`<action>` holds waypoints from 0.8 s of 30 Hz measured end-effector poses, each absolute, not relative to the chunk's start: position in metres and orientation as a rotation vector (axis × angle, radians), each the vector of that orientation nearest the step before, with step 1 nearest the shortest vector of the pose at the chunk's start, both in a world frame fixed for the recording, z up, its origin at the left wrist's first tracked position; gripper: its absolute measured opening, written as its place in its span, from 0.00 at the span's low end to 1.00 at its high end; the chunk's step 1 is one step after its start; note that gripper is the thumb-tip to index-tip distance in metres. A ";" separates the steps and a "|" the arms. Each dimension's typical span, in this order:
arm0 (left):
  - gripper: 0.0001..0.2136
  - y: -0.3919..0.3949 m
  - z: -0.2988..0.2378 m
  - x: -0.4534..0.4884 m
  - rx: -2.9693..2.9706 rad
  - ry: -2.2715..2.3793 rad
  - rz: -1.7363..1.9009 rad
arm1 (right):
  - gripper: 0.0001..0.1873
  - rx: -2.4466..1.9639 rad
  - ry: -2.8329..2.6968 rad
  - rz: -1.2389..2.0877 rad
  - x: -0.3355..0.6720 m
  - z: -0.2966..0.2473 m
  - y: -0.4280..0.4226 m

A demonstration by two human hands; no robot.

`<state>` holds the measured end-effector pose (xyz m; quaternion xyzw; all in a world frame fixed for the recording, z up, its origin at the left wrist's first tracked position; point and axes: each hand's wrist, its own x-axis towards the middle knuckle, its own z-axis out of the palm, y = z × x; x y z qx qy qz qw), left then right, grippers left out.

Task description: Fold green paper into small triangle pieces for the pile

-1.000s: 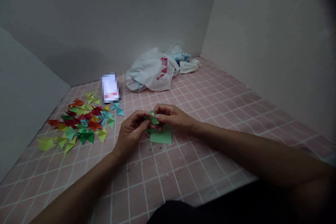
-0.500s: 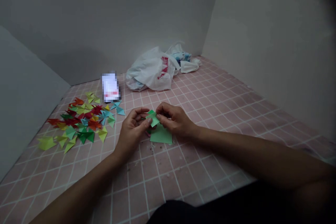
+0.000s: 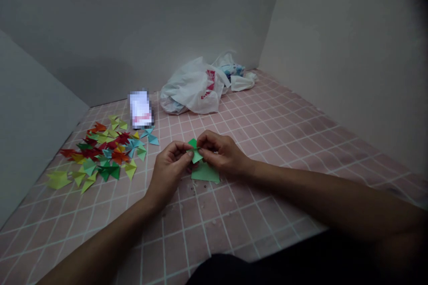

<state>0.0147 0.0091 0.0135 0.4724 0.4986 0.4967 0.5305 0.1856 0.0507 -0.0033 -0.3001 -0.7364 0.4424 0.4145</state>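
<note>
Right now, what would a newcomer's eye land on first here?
First, both hands meeting at the middle of the pink tiled floor: the left hand and right hand pinch a small green folded paper between their fingertips, just above a flat green sheet lying on the tiles. Next, the bright heap of folded paper pieces to the left, and the white plastic bags by the back wall.
</note>
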 end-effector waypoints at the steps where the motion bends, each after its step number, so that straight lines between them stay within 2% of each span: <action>1: 0.08 0.009 0.013 0.014 1.123 1.191 1.193 | 0.03 -0.752 -1.836 1.132 0.185 -0.003 0.050; 14: 0.04 0.009 0.011 0.010 1.197 1.172 1.276 | 0.05 -0.607 -1.547 1.564 0.185 -0.001 0.054; 24: 0.04 0.009 0.009 0.010 1.174 1.162 1.272 | 0.03 -0.569 -1.553 1.578 0.186 -0.001 0.054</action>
